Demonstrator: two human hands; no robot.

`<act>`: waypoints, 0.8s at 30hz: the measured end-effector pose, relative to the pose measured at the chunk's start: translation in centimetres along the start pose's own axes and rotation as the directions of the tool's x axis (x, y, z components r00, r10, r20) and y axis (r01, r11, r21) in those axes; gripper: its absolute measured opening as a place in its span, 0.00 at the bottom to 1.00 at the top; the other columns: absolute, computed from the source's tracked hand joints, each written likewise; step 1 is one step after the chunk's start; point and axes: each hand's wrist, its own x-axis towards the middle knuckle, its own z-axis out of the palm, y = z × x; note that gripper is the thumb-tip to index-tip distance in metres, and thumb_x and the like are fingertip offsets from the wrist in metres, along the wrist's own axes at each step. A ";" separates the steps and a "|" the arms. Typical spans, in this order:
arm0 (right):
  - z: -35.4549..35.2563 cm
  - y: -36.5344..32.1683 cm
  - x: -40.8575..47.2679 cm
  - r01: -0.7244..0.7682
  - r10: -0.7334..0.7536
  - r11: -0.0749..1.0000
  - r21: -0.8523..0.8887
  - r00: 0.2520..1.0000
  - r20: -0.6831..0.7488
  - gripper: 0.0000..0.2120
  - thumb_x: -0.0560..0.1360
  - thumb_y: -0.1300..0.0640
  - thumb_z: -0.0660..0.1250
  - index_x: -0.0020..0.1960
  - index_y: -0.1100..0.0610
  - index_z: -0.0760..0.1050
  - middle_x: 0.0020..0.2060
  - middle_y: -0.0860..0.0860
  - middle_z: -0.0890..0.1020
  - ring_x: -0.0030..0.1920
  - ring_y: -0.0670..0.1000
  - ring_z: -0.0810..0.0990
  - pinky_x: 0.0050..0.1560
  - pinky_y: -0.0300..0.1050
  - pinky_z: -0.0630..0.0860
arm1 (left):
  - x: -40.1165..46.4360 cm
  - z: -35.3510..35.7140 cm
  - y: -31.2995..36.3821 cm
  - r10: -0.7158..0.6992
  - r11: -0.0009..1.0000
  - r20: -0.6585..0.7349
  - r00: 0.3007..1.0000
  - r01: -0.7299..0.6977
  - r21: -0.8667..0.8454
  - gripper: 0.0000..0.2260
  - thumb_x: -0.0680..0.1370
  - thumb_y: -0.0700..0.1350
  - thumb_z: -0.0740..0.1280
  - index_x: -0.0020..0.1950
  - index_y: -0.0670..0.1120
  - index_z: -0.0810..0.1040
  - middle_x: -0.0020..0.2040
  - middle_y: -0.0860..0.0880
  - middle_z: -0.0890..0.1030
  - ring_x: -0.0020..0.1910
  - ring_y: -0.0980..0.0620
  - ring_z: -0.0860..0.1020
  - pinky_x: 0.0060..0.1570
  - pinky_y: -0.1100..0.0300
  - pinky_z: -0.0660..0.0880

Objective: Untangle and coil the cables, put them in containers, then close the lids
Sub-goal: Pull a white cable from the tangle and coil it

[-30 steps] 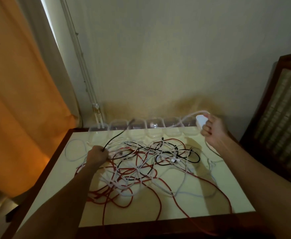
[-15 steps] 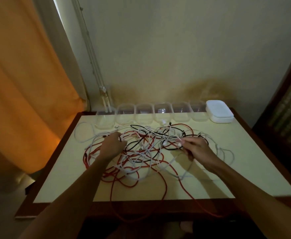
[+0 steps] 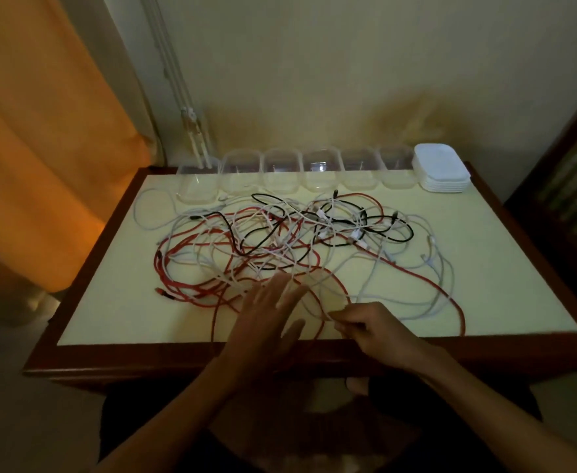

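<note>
A tangle of red, white and black cables [image 3: 280, 244] spreads over the middle of the pale yellow table [image 3: 485, 268]. Several clear open containers [image 3: 278, 172] stand in a row along the far edge. A stack of white lids [image 3: 440, 172] sits at the row's right end. My left hand [image 3: 266, 322] hovers flat with fingers spread over the near edge of the tangle, blurred. My right hand [image 3: 376, 329] is near the front edge, its fingertips pinched on a thin white cable [image 3: 318, 302] that loops back into the pile.
An orange curtain [image 3: 41, 131] hangs to the left of the table. A dark wooden chair [image 3: 574, 186] stands at the right. The table has a raised dark wood rim [image 3: 178, 356], and one red cable droops over its front edge.
Both hands have drawn back from the middle of the tangle toward the front edge. The right hand now pinches a white cable; the left hand has let go and opened.
</note>
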 end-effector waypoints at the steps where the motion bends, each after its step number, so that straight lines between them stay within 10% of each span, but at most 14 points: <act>1: 0.5 0.6 -0.5 0.015 -0.015 0.998 -0.067 1.000 0.000 0.12 0.78 0.63 0.66 0.60 0.57 0.82 0.43 0.47 0.84 0.44 0.43 0.81 0.45 0.42 0.77 | -1.3 1.0 0.3 0.013 0.999 0.044 0.999 -0.015 0.038 0.26 0.79 0.58 0.59 0.76 0.53 0.63 0.76 0.43 0.64 0.76 0.44 0.60 0.71 0.43 0.60; 7: 3.1 3.7 -1.9 0.072 -0.181 0.890 -0.450 0.962 -0.204 0.17 0.79 0.53 0.58 0.58 0.59 0.82 0.41 0.55 0.79 0.38 0.57 0.78 0.40 0.45 0.70 | -3.0 3.5 -0.5 0.022 0.989 0.322 0.947 -0.068 0.132 0.28 0.80 0.65 0.45 0.79 0.56 0.53 0.79 0.44 0.57 0.79 0.44 0.52 0.74 0.36 0.50; 17: -1.8 7.5 3.8 -0.007 -0.093 0.921 -0.390 0.967 -0.238 0.13 0.78 0.63 0.65 0.61 0.61 0.81 0.45 0.58 0.77 0.47 0.59 0.76 0.45 0.49 0.73 | 5.2 2.5 -6.0 -0.052 0.988 0.403 0.914 -0.011 0.154 0.30 0.75 0.62 0.34 0.77 0.64 0.51 0.80 0.48 0.53 0.79 0.50 0.51 0.72 0.39 0.47; 24: -0.3 4.9 2.6 0.056 -0.140 0.976 -0.211 0.902 -0.408 0.15 0.79 0.63 0.62 0.63 0.61 0.79 0.48 0.57 0.82 0.49 0.56 0.78 0.49 0.48 0.74 | 4.2 3.4 -3.9 -0.096 0.995 0.198 0.976 0.090 0.037 0.21 0.82 0.50 0.59 0.76 0.57 0.63 0.75 0.45 0.68 0.75 0.46 0.64 0.72 0.42 0.55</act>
